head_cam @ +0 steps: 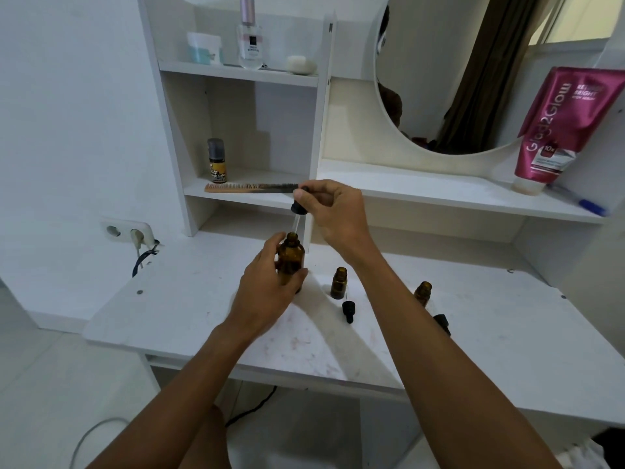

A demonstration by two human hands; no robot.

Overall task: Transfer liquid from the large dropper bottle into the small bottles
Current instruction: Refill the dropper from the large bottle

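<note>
**Head view, near to far.** On the tabletop (203, 319), about midway between its near and far edges, a loose cap (348, 309) lies on its side just in front of a small bottle (339, 282). Further right, a second loose cap (443, 323) lies just in front of a second small bottle (422, 292). Both small bottles stand upright and open, apart from either hand.

Left of them, towards the far edge, my left hand (267, 282) grips the large bottle (291, 262), with fingers and thumb curled round its body below the shoulder. The hand hides its base, so I cannot tell whether it rests on the tabletop.

Directly above, my right hand (334, 211) pinches the black top of the dropper (298, 208) between thumb and fingertips. Its thin tube slants down to the bottle's mouth. I cannot tell whether the tip is inside the neck.

I judge the brown glass to be stiff, smooth, light and breakable. The open bottle could tip easily, so a hold round the body suits it. The tube looks fragile and the bulb soft, so the dropper is best carried by its collar and the bulb squeezed only to draw or release.

Beyond the hands, a comb (250, 188) lies along the front of the lower shelf (236, 198).
</note>
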